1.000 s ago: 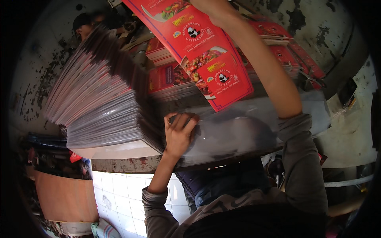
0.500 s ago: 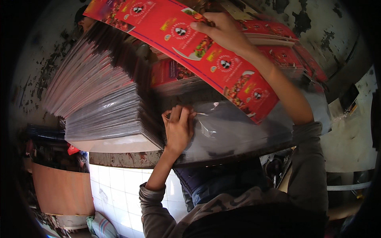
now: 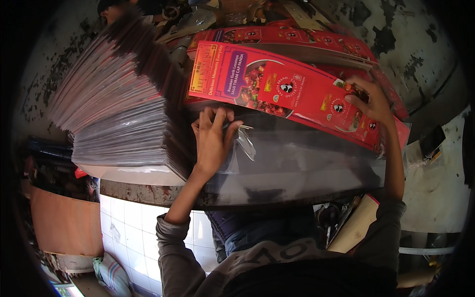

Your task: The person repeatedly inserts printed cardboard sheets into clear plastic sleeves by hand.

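Note:
My right hand (image 3: 373, 101) grips a long red printed strip (image 3: 277, 91) with food pictures, thumb on top, toward its right end. The strip slants across the table above a clear plastic sleeve (image 3: 297, 166). My left hand (image 3: 213, 136) pinches the sleeve's left end, where a corner of film lifts and curls beside the thumb. Just left of that hand stands a thick stack of filled clear sleeves (image 3: 123, 133), its far end fanned upward. Behind the held strip lies a pile of similar red strips (image 3: 307, 37), partly covered by it.
The table's worn near edge (image 3: 138, 189) runs in front of me. A brown panel (image 3: 67, 222) and a striped sack (image 3: 113, 274) are at the lower left, beside white floor tiles (image 3: 131, 237). A person (image 3: 110, 10) is partly visible at the far left.
My right hand has carried the red strip right and nearer, so its left end has left the fanned stack. My left hand has shifted slightly left and away, raising the sleeve's corner.

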The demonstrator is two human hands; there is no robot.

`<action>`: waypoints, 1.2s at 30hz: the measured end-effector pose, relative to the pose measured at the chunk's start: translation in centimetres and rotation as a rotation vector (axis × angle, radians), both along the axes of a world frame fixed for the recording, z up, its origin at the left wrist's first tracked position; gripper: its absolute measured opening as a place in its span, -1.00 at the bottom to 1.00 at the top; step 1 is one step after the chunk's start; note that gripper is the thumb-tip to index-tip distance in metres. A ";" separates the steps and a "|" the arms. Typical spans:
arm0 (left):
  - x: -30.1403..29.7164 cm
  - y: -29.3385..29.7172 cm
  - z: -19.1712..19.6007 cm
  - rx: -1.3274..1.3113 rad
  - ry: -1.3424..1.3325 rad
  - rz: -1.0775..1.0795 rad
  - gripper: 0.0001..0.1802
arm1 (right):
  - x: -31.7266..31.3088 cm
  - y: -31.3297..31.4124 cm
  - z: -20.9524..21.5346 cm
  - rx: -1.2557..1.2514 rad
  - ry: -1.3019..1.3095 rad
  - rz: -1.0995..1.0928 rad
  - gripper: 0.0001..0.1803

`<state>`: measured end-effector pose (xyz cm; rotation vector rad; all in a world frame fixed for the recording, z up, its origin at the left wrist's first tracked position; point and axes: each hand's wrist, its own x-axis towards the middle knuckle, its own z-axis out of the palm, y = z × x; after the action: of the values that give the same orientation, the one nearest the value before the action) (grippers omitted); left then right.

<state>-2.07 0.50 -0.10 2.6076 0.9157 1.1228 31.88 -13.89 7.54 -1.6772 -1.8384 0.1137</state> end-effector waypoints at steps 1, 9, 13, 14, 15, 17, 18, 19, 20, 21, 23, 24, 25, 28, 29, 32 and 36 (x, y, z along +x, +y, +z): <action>0.1 0.5 -0.3 -0.006 0.023 0.025 -0.64 | 0.3 -0.1 -0.4 0.037 0.046 0.009 -0.75; -0.5 1.4 -0.2 0.005 0.154 0.186 -0.44 | 2.0 -0.7 -2.8 -0.047 0.056 -0.073 -0.80; -0.5 1.2 -0.6 -0.062 0.116 0.141 -0.48 | 2.2 -0.3 -3.2 -0.075 0.069 -0.058 -0.81; -0.5 1.1 -0.6 -0.064 0.118 0.140 -0.48 | 2.3 -0.2 -3.5 -0.078 0.071 -0.059 -0.81; -0.4 1.1 -0.3 -0.339 -0.029 0.081 -0.45 | 2.6 -0.2 -3.8 -0.074 0.102 -0.080 -0.80; -0.5 1.2 -0.4 -0.611 -0.178 0.020 -0.40 | 2.7 -0.1 -3.9 -0.066 0.133 -0.102 -0.79; -0.7 1.4 -0.8 -0.798 -0.370 -0.108 -0.36 | 2.6 0.0 -3.7 -0.069 0.087 -0.119 -0.78; -0.9 1.6 -0.9 -0.979 -0.565 -0.240 -0.31 | 2.5 0.0 -3.6 -0.070 0.040 -0.135 -0.76; -1.1 1.5 -0.8 -0.978 -0.566 -0.243 -0.31 | 2.6 -0.1 -3.5 -0.068 0.038 -0.137 -0.76; -1.2 1.5 -0.5 -1.144 -0.605 -0.322 -0.37 | 2.6 -0.1 -3.5 -0.058 0.027 -0.140 -0.76; -1.4 1.4 -0.1 -1.304 -0.645 -0.407 -0.43 | 2.6 -0.3 -3.3 -0.040 0.010 -0.141 -0.77; -1.4 1.4 0.0 -1.367 -0.594 -0.453 -0.50 | 2.6 -0.3 -3.3 -0.013 0.019 -0.138 -0.77; -1.4 1.4 0.0 -1.428 -0.541 -0.501 -0.57 | 2.6 -0.4 -3.3 0.014 0.027 -0.135 -0.77; -1.5 1.4 -0.6 -1.429 -0.527 -0.455 -0.67 | 2.3 -0.2 -3.1 0.055 0.003 -0.093 -0.78; -1.4 1.4 -0.9 -1.419 -0.534 -0.456 -0.67 | 2.1 -0.1 -2.8 0.062 -0.002 -0.086 -0.78; -1.1 1.4 -1.5 -1.321 -0.596 -0.391 -0.68 | 1.3 0.3 -2.2 -0.067 -0.015 -0.033 -0.79; -1.0 1.7 -1.5 -1.254 -0.660 -0.297 -0.64 | 1.3 0.6 -2.2 -0.061 -0.004 0.024 -0.80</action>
<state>-3.06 2.18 -1.56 1.1924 0.6725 0.7966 33.15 -13.30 5.37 -1.6982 -1.8753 0.1780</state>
